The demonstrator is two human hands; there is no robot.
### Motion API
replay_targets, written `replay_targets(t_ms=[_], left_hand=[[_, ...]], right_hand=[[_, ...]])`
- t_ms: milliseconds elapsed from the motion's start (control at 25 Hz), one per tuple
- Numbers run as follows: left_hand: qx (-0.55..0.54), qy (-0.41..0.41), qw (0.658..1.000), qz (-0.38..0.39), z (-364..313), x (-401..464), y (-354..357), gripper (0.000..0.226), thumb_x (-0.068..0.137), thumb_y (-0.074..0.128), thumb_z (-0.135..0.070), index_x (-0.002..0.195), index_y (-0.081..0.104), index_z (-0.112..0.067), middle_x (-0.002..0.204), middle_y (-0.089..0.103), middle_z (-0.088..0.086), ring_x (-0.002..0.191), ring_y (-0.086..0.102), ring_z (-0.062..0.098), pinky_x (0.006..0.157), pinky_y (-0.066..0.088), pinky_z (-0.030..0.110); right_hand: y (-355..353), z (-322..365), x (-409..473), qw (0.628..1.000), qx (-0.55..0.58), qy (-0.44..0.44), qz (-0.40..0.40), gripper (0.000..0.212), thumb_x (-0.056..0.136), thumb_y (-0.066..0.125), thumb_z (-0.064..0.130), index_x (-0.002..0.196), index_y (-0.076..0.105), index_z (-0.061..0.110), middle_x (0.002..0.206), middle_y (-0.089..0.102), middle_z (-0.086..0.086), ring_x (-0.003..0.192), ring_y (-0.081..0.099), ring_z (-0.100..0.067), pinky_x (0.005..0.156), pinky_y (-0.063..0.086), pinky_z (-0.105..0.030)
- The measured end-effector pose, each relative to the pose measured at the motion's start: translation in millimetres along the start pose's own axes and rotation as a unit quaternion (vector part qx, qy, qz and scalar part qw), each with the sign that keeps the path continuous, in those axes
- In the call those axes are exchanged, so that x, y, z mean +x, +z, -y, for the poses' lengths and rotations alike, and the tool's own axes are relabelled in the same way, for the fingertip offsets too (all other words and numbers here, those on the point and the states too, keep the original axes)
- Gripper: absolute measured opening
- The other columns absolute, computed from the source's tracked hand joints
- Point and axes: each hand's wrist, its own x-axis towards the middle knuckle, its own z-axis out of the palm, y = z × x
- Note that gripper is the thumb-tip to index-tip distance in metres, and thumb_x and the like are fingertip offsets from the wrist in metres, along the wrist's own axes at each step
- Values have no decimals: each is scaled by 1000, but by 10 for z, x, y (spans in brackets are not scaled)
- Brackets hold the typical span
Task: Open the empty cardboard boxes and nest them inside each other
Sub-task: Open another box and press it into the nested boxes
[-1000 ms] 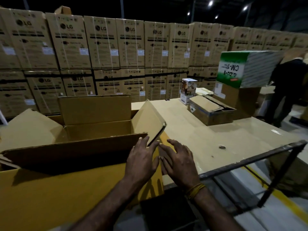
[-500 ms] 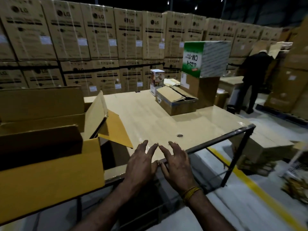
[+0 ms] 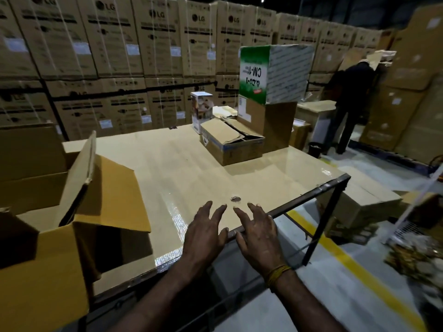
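At table's (image 3: pixel 167 164) near edge: left hand (image 3: pixel 203 233) and right hand (image 3: pixel 260 233) spread, empty; small box (image 3: pixel 231 142) far ahead, nearer right.

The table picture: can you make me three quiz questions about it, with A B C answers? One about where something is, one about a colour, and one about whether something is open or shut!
1. Where is the big open box?
A. on the table's left side
B. on the floor at the right
C. on top of the green box

2. What colour is the printed side of the top box in the far stack?
A. red
B. green
C. blue

3. What are the left hand and the right hand doing?
A. gripping a flap
B. carrying a box
C. spread open, holding nothing

Answers: 1 A, it sits at the left of the table. 2 B, its side with writing is green. 3 C, the fingers are spread over the table's near edge.
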Motion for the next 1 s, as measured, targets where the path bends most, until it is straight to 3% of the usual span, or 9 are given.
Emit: replay_targets(t_ms=[440,1000], left_hand=[[-17,-22,1000,12,341,1642,681,64,96,51,-39,153,22,-37,162,17,3,147,23,21,108,36,33],[30,-55,998,9,383,3761,1320,64,95,56,-38,152,27,-33,161,22,9,145,28,27,106,40,38]], right_hand=[[676,-679,1454,999,-3,31,42,63,81,60,37,140,39,33,141,50,-10,130,49,-33,97,48,-53],[1514,-1797,3312,994,35,34,98,63,95,54,40,152,29,31,157,26,-9,146,23,-29,114,27,-48]])
